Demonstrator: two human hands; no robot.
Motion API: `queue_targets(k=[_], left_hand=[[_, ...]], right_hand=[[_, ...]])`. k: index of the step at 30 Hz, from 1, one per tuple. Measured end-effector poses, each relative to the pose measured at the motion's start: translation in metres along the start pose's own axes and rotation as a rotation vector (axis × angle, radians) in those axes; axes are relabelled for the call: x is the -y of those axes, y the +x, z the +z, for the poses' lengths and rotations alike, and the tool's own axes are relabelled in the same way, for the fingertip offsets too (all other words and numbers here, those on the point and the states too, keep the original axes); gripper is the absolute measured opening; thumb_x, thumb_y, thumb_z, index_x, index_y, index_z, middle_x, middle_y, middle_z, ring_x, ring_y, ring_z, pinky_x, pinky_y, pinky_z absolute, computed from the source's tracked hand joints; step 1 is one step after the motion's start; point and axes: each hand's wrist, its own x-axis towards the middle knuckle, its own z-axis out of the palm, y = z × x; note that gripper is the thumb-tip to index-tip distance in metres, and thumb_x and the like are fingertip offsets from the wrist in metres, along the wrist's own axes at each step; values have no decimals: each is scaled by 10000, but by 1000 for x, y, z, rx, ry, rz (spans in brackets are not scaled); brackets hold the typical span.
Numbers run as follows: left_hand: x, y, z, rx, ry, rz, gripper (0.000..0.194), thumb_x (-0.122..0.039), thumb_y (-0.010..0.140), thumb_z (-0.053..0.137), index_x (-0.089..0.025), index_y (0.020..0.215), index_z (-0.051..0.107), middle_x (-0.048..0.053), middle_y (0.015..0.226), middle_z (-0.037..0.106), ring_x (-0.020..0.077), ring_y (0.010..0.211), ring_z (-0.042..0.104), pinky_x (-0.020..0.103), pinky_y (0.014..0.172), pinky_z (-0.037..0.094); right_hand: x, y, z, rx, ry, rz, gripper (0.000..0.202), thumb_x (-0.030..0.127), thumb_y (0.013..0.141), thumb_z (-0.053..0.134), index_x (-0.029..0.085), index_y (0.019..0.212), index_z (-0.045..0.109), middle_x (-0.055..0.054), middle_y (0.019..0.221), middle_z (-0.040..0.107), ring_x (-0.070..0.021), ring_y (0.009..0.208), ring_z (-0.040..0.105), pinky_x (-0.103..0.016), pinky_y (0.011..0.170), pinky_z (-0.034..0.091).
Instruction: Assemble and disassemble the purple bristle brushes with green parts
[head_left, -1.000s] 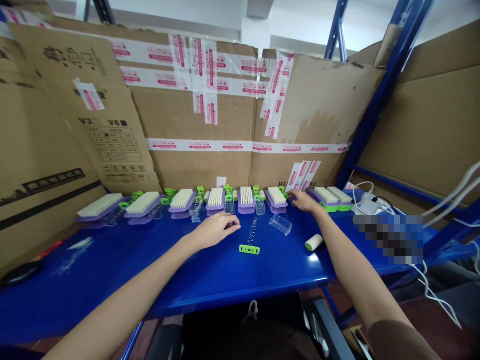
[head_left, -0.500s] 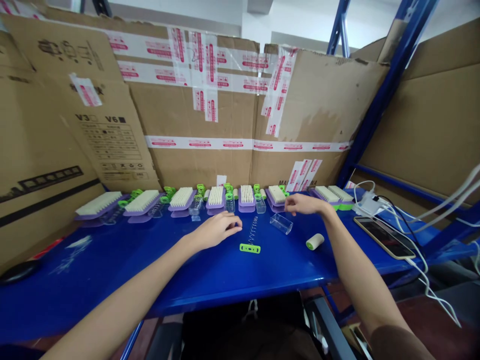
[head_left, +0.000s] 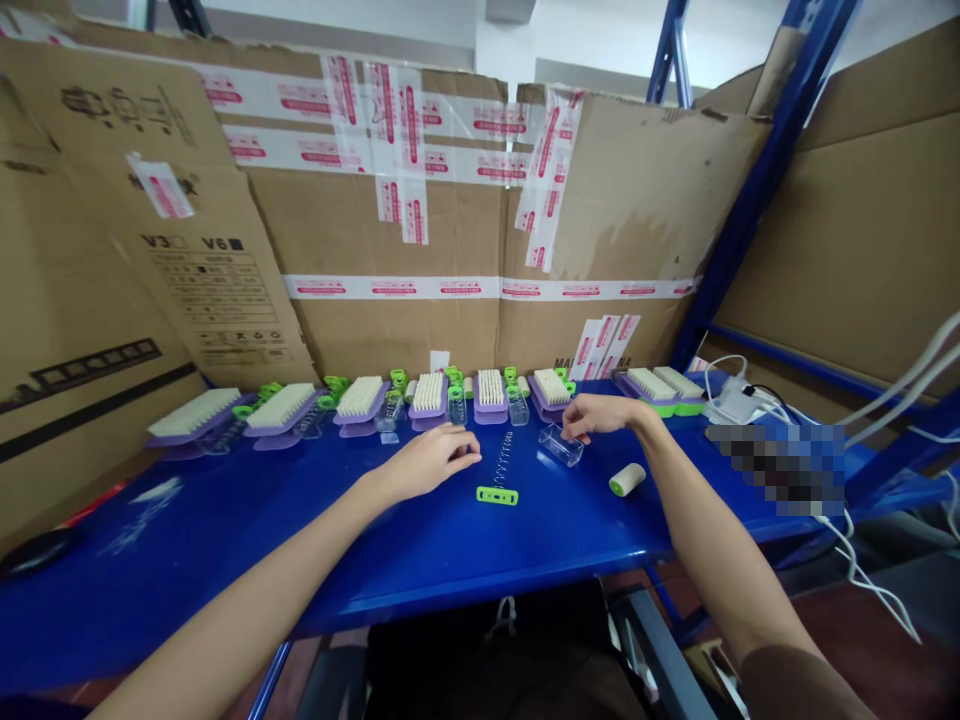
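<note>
My right hand [head_left: 597, 415] reaches down at a small clear plastic box [head_left: 561, 447], its fingers bent and closed on the box's right rim. Palm down, my left hand [head_left: 436, 458] rests by the blue table, thumb apart from the fingers, with nothing visible in it. Between the hands lies a thin coil spring [head_left: 504, 460]. A flat green plate with holes [head_left: 497, 496] sits at the spring's near end. Right of the box is a cream roller with a green end [head_left: 627, 480], lying on its side.
Along the back stand several purple-based brushes with cream bristles [head_left: 358, 398], with green and clear parts between them. Cardboard [head_left: 405, 330] walls the rear. White cables and a charger [head_left: 739, 400] lie at right, a black object [head_left: 37, 550] at far left.
My right hand has come down and toward me, from above the clear box onto its rim. My left hand stays in nearly the same place. The view has shifted slightly.
</note>
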Motion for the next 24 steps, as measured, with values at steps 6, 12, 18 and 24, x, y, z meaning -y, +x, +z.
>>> queue_targets(k=[6,12,18,24], left_hand=[[-1,-1,0,-5,0,-13,336,-511,1143,545,-248,1069,740,27,930,699,225,897,639,388,943,505],[-3,-1,-1,4,-2,-17,344,-520,1137,548,-244,1073,743,28,933,694,223,882,638,395,944,517],[-1,-1,-1,-8,-8,-10,380,-552,1140,539,-245,1063,748,32,917,685,219,848,640,362,828,501],[0,-2,0,20,-25,-37,399,-578,1141,541,-246,1084,755,26,932,695,204,811,635,351,773,465]], right_hand=[[1,-5,-4,-50,34,-66,204,375,786,657,199,788,761,-2,683,702,-190,702,635,-311,732,481],[2,-7,-8,-337,75,-144,218,406,839,597,214,748,645,13,709,617,-166,686,538,-305,688,424],[2,-5,-10,-708,119,-168,235,450,880,543,236,784,562,6,731,556,-180,708,485,-317,693,390],[-2,-3,-13,-1065,110,-147,288,504,971,500,235,917,584,-36,831,612,-227,800,538,-340,767,411]])
